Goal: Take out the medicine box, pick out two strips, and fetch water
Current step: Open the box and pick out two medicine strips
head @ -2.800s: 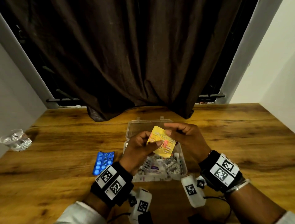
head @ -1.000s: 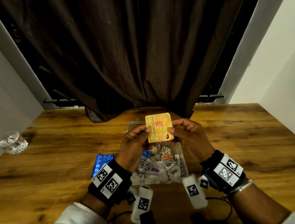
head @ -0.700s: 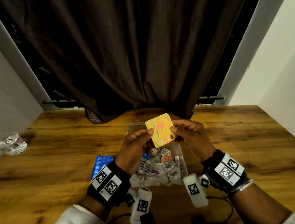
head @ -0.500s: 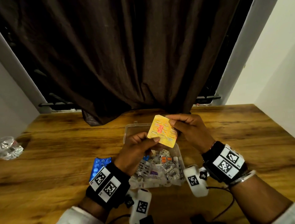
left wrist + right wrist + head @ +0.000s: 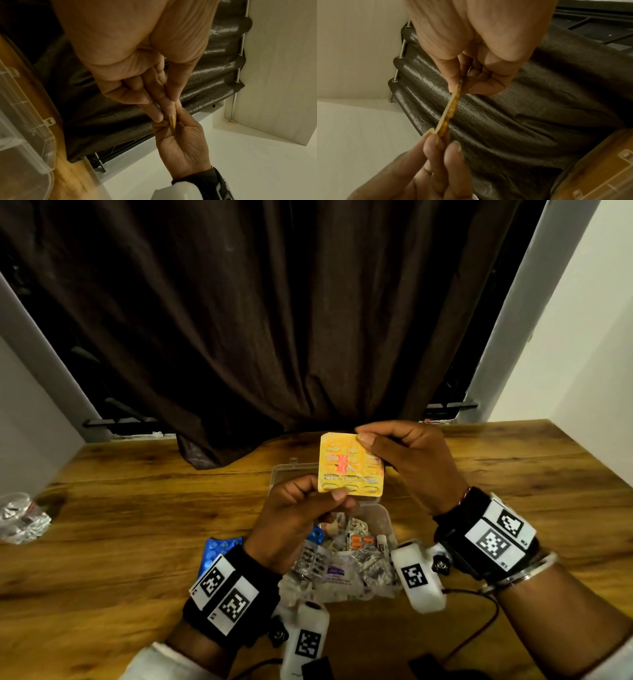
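Aloft above the medicine box [image 5: 383,518], both hands' fingers [image 5: 337,494] pinching the yellow strip [image 5: 349,465].

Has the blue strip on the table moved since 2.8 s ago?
No. The blue strip still lies on the table, just left of the medicine box.

One yellow strip [image 5: 349,465] held above one open medicine box [image 5: 385,517], two hands [image 5: 291,522] [image 5: 416,463], one blue strip [image 5: 219,547] left of the box, one clear glass [image 5: 20,522] far left of the box, one worktop [image 5: 120,525]
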